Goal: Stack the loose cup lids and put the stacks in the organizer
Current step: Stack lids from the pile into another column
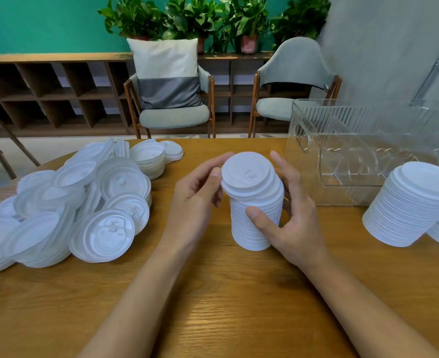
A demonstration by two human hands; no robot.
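Between pile [66,202] and organizer [363,151], lid stack [256,218]

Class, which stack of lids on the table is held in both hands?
The middle stack, gripped between the left hand and right hand; the tall right stack stands untouched.

Place: a café-style lounge or office break area.
Seating: two padded wooden-framed armchairs [174,117], one holding a white-and-grey cushion [168,73].
Backdrop: teal wall [32,21], potted plants [249,19] along a wooden cubby shelf [45,94].
Desk: wooden desk [226,306] heaped with disposable cup lids [84,202].
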